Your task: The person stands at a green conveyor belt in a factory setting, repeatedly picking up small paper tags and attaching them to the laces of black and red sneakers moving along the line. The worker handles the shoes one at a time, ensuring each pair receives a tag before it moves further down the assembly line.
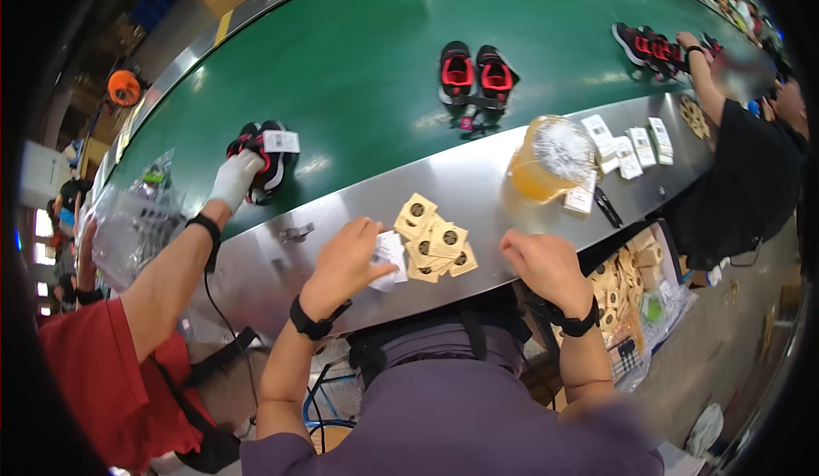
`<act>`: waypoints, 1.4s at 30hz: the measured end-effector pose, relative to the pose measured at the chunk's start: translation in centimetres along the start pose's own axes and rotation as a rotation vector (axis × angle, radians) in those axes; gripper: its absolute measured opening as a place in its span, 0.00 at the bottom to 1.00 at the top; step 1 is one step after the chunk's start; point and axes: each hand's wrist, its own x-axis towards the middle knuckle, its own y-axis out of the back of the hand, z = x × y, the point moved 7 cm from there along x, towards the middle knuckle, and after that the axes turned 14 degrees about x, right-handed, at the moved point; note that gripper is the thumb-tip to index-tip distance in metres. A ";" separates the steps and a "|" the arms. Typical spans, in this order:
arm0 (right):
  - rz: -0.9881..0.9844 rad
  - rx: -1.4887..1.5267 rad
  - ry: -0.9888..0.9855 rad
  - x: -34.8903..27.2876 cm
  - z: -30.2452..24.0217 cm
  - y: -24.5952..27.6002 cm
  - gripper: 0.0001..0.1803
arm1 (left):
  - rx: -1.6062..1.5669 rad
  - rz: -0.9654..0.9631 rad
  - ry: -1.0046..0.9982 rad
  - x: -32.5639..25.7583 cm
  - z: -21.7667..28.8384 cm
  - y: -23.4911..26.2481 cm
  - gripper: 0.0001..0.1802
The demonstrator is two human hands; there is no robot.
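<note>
My left hand (344, 264) is at the near edge of the metal ledge, thumb stretched over a small stack of white paper labels (389, 256) and apart from the fingers. Right beside the labels lies a loose pile of tan square cards (433, 241) with dark round prints. My right hand (550, 264) hovers to the right of that pile with curled fingers; whatever is inside them is hidden. Ahead on the green belt stands a pair of black and red shoes (476, 77) with a small pink tag.
A tub of yellow liquid (536, 167), white label stacks (633, 153) and a black cutter (608, 208) occupy the ledge. At left, a co-worker's gloved hand (235, 179) touches labelled shoes (271, 162). Another co-worker's hand (689, 43) reaches shoes at right. A card-filled box (618, 293) sits below.
</note>
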 end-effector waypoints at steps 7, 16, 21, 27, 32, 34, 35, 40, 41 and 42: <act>0.054 -0.110 0.096 3.0 -3.1 -3.6 0.11 | 0.122 -0.052 0.369 -2.5 0.0 -3.3 0.43; 0.086 -0.148 -0.018 3.7 -2.2 -3.7 0.13 | 0.058 0.103 0.498 -1.5 -0.1 -4.3 0.38; 0.119 -0.123 -0.081 3.4 0.2 -3.1 0.12 | -0.045 0.085 0.542 -2.3 -1.6 -4.0 0.29; 0.140 -0.087 -0.106 3.7 1.7 -3.9 0.13 | -0.009 -0.032 0.649 -2.0 -1.6 -4.3 0.27; 0.162 -0.062 -0.096 3.6 1.5 -4.2 0.14 | 0.008 -0.083 0.670 -0.9 -1.2 -4.2 0.28; 0.179 -0.042 -0.091 3.4 1.7 -4.1 0.14 | -0.025 -0.083 0.680 -0.7 -1.2 -4.7 0.28; 0.189 -0.038 -0.089 3.4 1.9 -4.3 0.15 | -0.042 -0.083 0.684 -0.6 -1.3 -5.0 0.27; 0.201 0.000 -0.083 3.2 2.0 -4.3 0.15 | 0.030 -0.027 0.634 -0.4 0.0 -4.6 0.24; 0.196 0.004 -0.076 3.2 2.0 -4.4 0.16 | 0.054 -0.006 0.620 -0.4 0.5 -4.5 0.24; 0.192 0.003 -0.070 3.2 2.0 -4.2 0.17 | 0.048 0.014 0.605 -0.4 0.8 -4.6 0.24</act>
